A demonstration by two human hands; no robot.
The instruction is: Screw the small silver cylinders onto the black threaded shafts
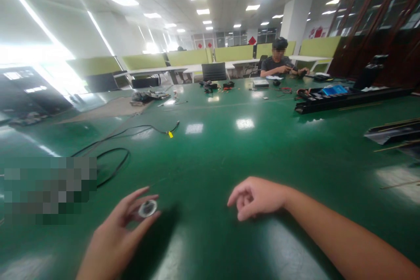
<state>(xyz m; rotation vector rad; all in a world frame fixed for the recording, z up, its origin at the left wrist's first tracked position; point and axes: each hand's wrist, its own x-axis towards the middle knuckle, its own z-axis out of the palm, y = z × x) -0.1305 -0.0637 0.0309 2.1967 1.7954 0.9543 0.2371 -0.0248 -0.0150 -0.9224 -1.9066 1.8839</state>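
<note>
Green table (203,153): near edge cut off. Pixelated thing (50,190) toward its left edge, unreadable. Right hand (254,199) apart, fingers curled, palm hidden; can't tell if holding anything. Left hand (121,223) pinches ring (142,211) above table's near side; centre blurred.

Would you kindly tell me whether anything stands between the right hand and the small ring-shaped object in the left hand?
Nothing visible stands between the right hand and the small ring-shaped object; green tabletop shows across the gap. The left hand's own thumb and fingers surround the object.
</note>
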